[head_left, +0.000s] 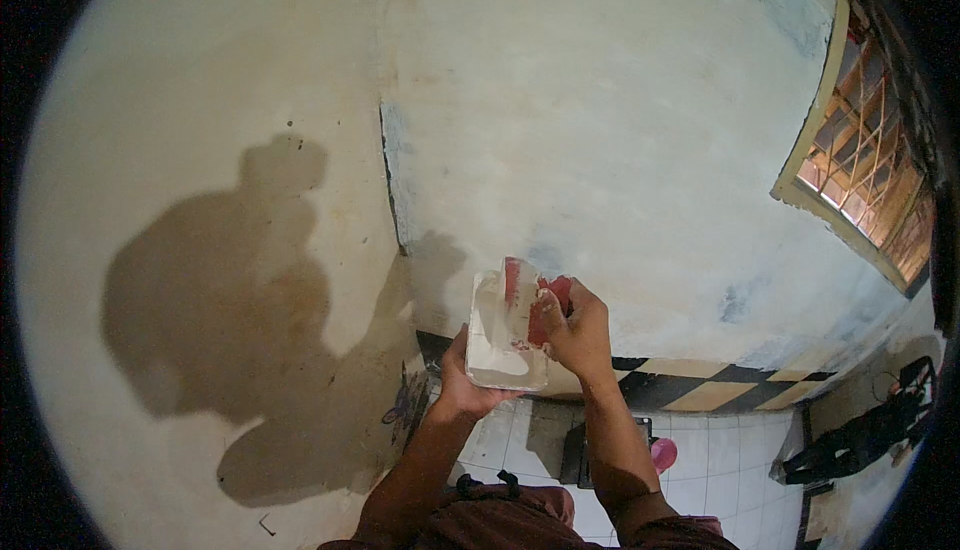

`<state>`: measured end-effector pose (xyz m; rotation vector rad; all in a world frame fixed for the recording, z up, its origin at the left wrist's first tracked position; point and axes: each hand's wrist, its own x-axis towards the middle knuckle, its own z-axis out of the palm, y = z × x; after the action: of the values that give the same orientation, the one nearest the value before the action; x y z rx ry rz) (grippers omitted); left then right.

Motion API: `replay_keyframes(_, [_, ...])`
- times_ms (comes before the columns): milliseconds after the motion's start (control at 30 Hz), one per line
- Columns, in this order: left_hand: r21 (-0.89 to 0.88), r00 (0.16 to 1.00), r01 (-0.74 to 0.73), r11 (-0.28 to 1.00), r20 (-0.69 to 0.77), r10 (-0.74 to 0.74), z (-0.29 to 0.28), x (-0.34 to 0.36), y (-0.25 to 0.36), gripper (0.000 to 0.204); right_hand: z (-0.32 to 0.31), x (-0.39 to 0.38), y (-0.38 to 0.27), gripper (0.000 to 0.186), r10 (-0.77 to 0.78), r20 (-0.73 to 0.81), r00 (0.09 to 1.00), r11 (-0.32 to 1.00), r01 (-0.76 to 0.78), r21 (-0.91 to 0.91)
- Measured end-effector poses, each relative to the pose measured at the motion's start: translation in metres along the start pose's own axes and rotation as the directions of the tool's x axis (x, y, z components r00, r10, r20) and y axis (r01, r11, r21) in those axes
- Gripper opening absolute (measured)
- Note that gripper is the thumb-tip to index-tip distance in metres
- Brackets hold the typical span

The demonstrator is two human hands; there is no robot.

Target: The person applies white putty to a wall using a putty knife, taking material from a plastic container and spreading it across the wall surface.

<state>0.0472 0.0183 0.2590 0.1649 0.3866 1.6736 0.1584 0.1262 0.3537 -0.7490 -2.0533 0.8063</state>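
My left hand holds a shallow white rectangular tray from below and along its left side, tilted so that its inside shows. White paste lies in the tray and coats its walls. My right hand grips a red putty spreader smeared with the same paste, thumb on its face. The spreader overlaps the right part of the tray; whether it touches the rim I cannot tell. In front of both hands stands a pale wall with bluish-white patches.
A crack runs down the wall corner on the left. At the right is a barred window. Checkered tiles line the wall's foot. Below are a black box-like object, a pink round item and dark cloth.
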Motion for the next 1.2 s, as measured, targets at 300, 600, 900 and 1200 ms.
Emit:
replay_keyframes(300, [0.102, 0.994, -0.084, 0.991, -0.057, 0.09, 0.016, -0.01, 0.013, 0.066, 0.023, -0.003, 0.018, 0.026, -0.03, -0.155, 0.987, 0.975, 0.063, 0.214])
replay_keyframes(600, [-0.081, 0.999, -0.008, 0.997, -0.045, 0.005, -0.013, -0.004, 0.041, 0.07, 0.038, 0.015, 0.029, 0.022, 0.327, -0.013, 0.945, 0.799, -0.269, 0.537])
replay_keyframes(900, [-0.098, 0.997, -0.005, 0.995, 0.071, 0.012, -0.026, 0.0, 0.082, 0.068, 0.056, 0.03, 0.007, 0.023, 0.395, 0.462, 0.795, 0.084, -0.532, 0.843])
replay_keyframes(1200, [0.026, 0.996, -0.082, 0.996, 0.026, 0.081, -0.025, -0.01, 0.11, 0.066, 0.074, 0.133, -0.079, 0.021, 0.157, 0.066, 0.985, 0.136, -0.087, 0.987])
